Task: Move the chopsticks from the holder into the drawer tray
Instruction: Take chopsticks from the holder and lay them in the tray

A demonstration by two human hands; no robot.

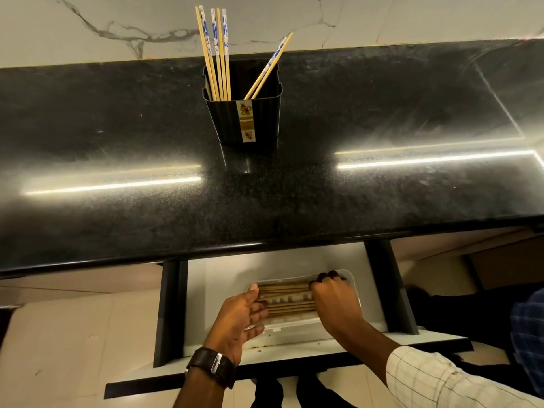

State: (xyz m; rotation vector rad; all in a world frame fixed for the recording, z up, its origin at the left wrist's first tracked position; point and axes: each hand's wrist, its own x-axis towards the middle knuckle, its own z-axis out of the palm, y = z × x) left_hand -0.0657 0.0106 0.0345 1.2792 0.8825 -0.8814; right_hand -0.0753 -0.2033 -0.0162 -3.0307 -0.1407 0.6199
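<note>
A black ribbed holder [259, 119] stands at the back of the dark counter with several bamboo chopsticks [216, 54] in it, blue-patterned at the top. Below the counter edge an open drawer [206, 290] holds a clear tray [291, 325] with several chopsticks [287, 295] lying flat across it. My left hand [240, 319] is at the tray's left end, fingers spread and touching the chopstick ends. My right hand [335, 301] rests over the tray's right end, fingers curled on the chopsticks there; whether it grips them is hidden.
The black granite counter [382, 195] reflects two light strips. A marble wall [117, 25] rises behind it. Dark drawer rails [170, 313] flank the drawer. A tiled floor lies below at left.
</note>
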